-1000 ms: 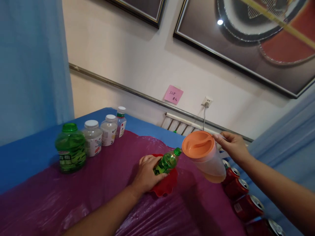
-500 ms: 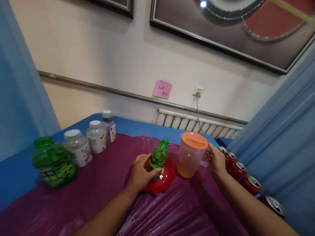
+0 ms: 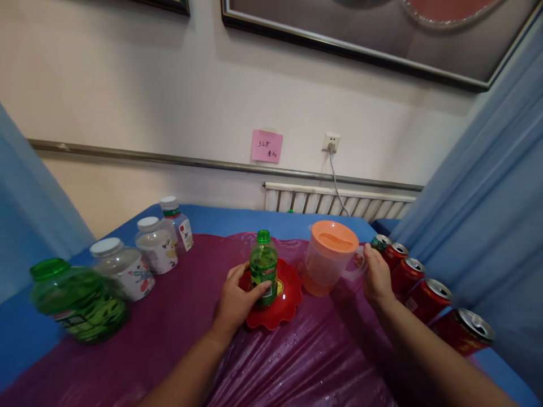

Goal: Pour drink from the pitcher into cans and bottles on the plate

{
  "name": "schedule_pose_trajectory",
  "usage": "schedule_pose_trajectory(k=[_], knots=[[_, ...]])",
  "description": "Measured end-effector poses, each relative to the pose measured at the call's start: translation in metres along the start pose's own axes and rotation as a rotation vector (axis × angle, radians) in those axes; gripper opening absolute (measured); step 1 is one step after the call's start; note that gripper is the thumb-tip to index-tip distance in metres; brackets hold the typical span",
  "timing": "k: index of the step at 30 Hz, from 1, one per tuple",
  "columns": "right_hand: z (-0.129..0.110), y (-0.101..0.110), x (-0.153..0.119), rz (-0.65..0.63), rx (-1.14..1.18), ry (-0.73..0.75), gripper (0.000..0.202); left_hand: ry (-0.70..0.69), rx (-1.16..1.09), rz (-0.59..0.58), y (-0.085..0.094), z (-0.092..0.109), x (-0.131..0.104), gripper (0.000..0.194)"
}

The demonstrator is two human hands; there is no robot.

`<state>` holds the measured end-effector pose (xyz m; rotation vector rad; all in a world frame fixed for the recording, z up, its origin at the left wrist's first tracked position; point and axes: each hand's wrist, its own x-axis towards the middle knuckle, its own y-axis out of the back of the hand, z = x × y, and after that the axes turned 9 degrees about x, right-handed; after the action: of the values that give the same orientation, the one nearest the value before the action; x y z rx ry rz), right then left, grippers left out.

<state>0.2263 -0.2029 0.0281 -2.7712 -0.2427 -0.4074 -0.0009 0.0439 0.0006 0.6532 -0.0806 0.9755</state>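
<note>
My left hand (image 3: 237, 299) is wrapped round a small green plastic bottle (image 3: 263, 265), uncapped and upright, over a red scalloped plate (image 3: 289, 299). In my right hand (image 3: 376, 277) is the handle of a clear pitcher (image 3: 324, 263) with an orange lid (image 3: 335, 236). Orange liquid shows in the pitcher's lower part, and it leans slightly. Whether its base touches the table, I cannot tell. The bottle stands left of the pitcher, a short gap between them.
A large green bottle (image 3: 80, 305), two white-lidded jars (image 3: 127, 274) and a small white-capped bottle (image 3: 180, 229) line the left side. Several cans (image 3: 430, 299) stand along the right. Purple plastic sheeting (image 3: 186, 305) covers the blue table (image 3: 220, 217). A radiator (image 3: 301, 200) is behind.
The camera view has turned and levelled. The green bottle, tilted right before, now stands more upright in my left hand. My right hand still holds the pitcher, now leaning slightly.
</note>
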Motion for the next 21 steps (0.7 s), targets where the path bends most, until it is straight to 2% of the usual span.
schedule_pose_trajectory(k=[3,4,5,8,10,11,13,14,17,21], knots=[[-0.015,0.002,-0.018,0.179,-0.028,0.226,0.037,-0.048,0.027,0.016,0.002,0.000,-0.001,0.066],[-0.020,0.001,-0.029,0.172,-0.049,0.303,0.036,-0.080,0.041,0.019,0.002,0.001,-0.002,0.066],[-0.024,-0.002,-0.043,0.118,-0.084,0.365,0.036,-0.120,0.054,0.022,0.002,0.001,-0.003,0.067],[-0.030,-0.019,-0.085,-0.271,-0.248,0.342,0.049,-0.271,0.075,0.010,0.003,0.006,-0.009,0.066],[-0.029,-0.036,-0.107,-0.499,-0.321,0.323,0.073,-0.375,0.080,-0.016,0.004,0.009,-0.012,0.065],[-0.028,-0.045,-0.113,-0.568,-0.337,0.333,0.086,-0.430,0.081,-0.034,0.004,0.011,-0.013,0.064],[-0.029,-0.060,-0.119,-0.649,-0.387,0.331,0.100,-0.544,0.068,-0.058,0.005,0.014,-0.015,0.062],[-0.031,-0.067,-0.118,-0.664,-0.423,0.329,0.100,-0.595,0.059,-0.063,0.005,0.015,-0.015,0.062],[-0.043,-0.078,-0.112,-0.719,-0.508,0.364,0.088,-0.681,0.035,-0.056,0.006,0.015,-0.014,0.062],[-0.059,-0.080,-0.108,-0.755,-0.456,0.407,0.063,-0.670,0.020,-0.077,0.007,0.016,-0.017,0.067]])
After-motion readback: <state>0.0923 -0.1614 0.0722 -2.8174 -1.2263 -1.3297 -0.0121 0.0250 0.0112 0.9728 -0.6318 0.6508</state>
